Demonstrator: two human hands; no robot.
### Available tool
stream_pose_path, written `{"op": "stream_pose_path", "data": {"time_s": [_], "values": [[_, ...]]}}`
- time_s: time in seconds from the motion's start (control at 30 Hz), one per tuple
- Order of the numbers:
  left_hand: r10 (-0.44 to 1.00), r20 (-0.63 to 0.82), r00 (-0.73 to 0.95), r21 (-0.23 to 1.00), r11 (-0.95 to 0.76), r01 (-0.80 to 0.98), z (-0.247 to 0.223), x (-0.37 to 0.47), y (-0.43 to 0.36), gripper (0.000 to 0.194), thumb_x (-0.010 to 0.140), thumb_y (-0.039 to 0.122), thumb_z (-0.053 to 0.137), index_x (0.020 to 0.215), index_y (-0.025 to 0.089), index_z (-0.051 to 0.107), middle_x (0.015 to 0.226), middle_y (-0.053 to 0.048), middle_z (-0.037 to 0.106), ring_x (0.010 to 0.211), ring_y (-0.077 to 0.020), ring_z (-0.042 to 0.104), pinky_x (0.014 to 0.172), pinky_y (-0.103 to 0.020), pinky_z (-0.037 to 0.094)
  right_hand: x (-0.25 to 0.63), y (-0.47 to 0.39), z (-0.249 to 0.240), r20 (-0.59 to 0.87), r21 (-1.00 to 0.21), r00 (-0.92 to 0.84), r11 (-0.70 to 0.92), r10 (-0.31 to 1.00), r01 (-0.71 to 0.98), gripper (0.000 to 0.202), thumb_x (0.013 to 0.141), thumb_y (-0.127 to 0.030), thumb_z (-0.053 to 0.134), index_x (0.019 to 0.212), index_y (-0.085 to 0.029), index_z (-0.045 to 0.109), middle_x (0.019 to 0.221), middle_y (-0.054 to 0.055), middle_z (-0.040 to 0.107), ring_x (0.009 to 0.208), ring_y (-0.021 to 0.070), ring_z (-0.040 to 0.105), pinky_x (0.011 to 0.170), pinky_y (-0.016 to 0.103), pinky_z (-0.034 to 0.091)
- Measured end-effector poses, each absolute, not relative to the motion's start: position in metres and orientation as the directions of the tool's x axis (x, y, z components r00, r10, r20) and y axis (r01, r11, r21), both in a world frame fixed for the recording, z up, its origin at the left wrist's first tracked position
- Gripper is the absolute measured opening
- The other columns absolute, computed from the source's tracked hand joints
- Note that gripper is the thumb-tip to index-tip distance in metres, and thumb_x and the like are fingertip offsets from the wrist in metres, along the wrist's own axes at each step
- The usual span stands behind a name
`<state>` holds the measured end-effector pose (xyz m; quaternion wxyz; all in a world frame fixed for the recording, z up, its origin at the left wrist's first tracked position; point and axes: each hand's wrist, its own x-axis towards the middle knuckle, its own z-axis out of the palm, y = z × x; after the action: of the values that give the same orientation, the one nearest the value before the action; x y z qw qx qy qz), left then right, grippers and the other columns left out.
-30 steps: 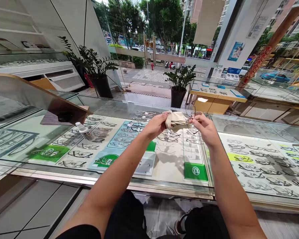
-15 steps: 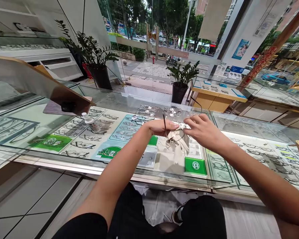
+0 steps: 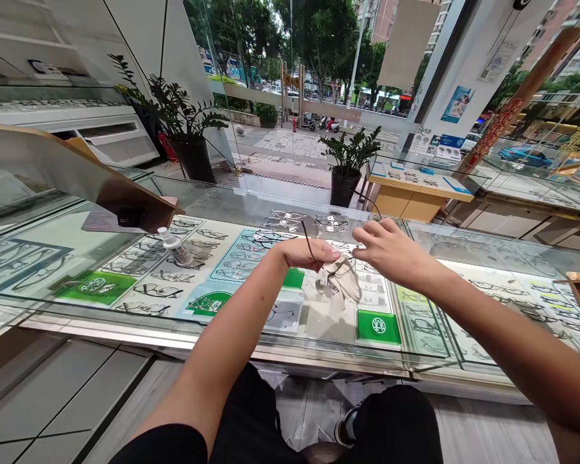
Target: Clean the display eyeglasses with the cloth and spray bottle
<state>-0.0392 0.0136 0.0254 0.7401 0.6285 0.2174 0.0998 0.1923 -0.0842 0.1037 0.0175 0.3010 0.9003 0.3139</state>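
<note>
Above the glass counter, a pair of eyeglasses (image 3: 308, 238) with thin dark temples pointing up is held between my hands. My left hand (image 3: 314, 252) is closed on its left side, thumb stretched along the front. Fingers curled, my right hand (image 3: 384, 248) pinches the right side, and the other temple rises behind it. A beige cloth (image 3: 345, 283) with dark lettering hangs from between the hands, against the lens area. Which fingers grip the cloth is hard to make out. Part of the frame is hidden by the fingers and cloth.
The glass display counter (image 3: 328, 351) holds rows of eyeglasses and green logo cards (image 3: 378, 326). A white spray bottle (image 3: 174, 247) stands on its left part, near a wooden-edged mirror or panel (image 3: 120, 187). Potted plants (image 3: 348, 161) stand beyond the counter.
The view has tilted slightly. Both hands stay on the eyeglasses, whose temples lean further left; the cloth has shifted and hangs in a different fold.
</note>
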Motion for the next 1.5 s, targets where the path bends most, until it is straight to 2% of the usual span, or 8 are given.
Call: {"op": "stream_pose_path", "data": {"time_s": [0.3,0.37,0.43,0.53,0.63,0.9,1.2,1.5], "values": [[0.625,-0.016,0.781,0.982,0.158,-0.107,0.012,-0.018,0.015,0.049,0.075,0.056,0.088,0.076,0.014,0.064,0.068,0.0,0.052,0.059,-0.0099,0.045,0.053,-0.024,0.035,0.2,-0.076,0.091,0.422,0.488,-0.698,0.503,0.579,0.713,0.017,0.099,-0.012,0.06,0.094,-0.02,0.075,0.103,0.012,0.068,0.095,0.0275,0.051,0.08,0.041,0.03],[0.721,0.066,0.69,0.98,0.084,-0.181,0.011,-0.014,0.016,0.049,0.076,0.056,0.087,0.074,0.015,0.061,0.066,0.002,0.047,0.057,-0.0086,0.041,0.053,-0.023,0.032,0.201,-0.073,0.08,0.613,0.257,-0.495,0.437,0.616,0.862,0.02,0.103,-0.019,0.056,0.098,-0.019,0.075,0.098,0.011,0.07,0.092,0.027,0.053,0.08,0.041,0.033],[0.783,0.16,0.602,0.973,-0.021,-0.23,0.01,-0.01,0.017,0.05,0.079,0.058,0.085,0.072,0.016,0.058,0.063,0.004,0.041,0.055,-0.0076,0.035,0.053,-0.023,0.028,0.2,-0.065,0.067,0.708,-0.145,-0.193,0.406,0.68,0.902,0.024,0.103,-0.031,0.058,0.095,-0.019,0.076,0.094,0.011,0.07,0.089,0.026,0.055,0.08,0.041,0.038],[0.794,0.253,0.553,0.96,-0.133,-0.248,0.008,-0.004,0.018,0.053,0.083,0.062,0.08,0.073,0.017,0.055,0.062,0.006,0.034,0.055,-0.0073,0.028,0.054,-0.023,0.022,0.196,-0.046,0.047,0.52,-0.714,0.036,0.412,0.853,0.566,0.029,0.096,-0.046,0.066,0.092,-0.021,0.078,0.092,0.008,0.074,0.079,0.0221,0.058,0.076,0.038,0.043],[0.784,0.251,0.568,0.966,-0.166,-0.198,0.007,-0.002,0.017,0.055,0.082,0.066,0.078,0.077,0.016,0.055,0.062,0.007,0.034,0.055,-0.0072,0.026,0.054,-0.023,0.019,0.193,-0.027,0.03,0.35,-0.919,0.08,0.326,0.933,0.22,0.036,0.084,-0.055,0.076,0.091,-0.021,0.08,0.094,0.007,0.077,0.081,0.0217,0.061,0.076,0.036,0.045],[0.777,0.119,0.618,0.99,-0.045,-0.134,0.01,0.0,0.009,0.058,0.078,0.068,0.08,0.085,0.013,0.063,0.068,0.002,0.051,0.057,-0.008,0.038,0.055,-0.022,0.027,0.198,-0.018,0.012,0.332,-0.943,0.074,0.33,0.94,0.044,0.037,0.071,-0.054,0.086,0.066,-0.021,0.072,0.08,0.003,0.069,0.079,0.0195,0.058,0.077,0.035,0.045],[0.69,-0.023,0.724,0.968,0.195,-0.155,-0.001,0.003,0.01,0.054,0.076,0.062,0.086,0.085,0.014,0.063,0.067,0.002,0.054,0.054,-0.0085,0.045,0.052,-0.022,0.039,0.195,-0.021,0.0,0.329,-0.944,0.127,0.327,0.936,0.041,0.038,0.074,-0.057,0.084,0.07,-0.021,0.072,0.073,0.001,0.06,0.066,0.0151,0.046,0.063,0.032,0.036],[0.709,0.056,0.703,0.982,0.088,-0.168,-0.004,0.007,0.007,0.05,0.069,0.049,0.094,0.091,0.012,0.069,0.078,-0.003,0.062,0.066,-0.0111,0.056,0.059,-0.021,0.041,0.191,-0.025,-0.001,0.361,-0.931,0.109,0.35,0.926,0.106,0.041,0.078,-0.061,0.08,0.072,-0.022,0.069,0.072,0.0,0.056,0.067,0.0157,0.044,0.065,0.032,0.038]]}}
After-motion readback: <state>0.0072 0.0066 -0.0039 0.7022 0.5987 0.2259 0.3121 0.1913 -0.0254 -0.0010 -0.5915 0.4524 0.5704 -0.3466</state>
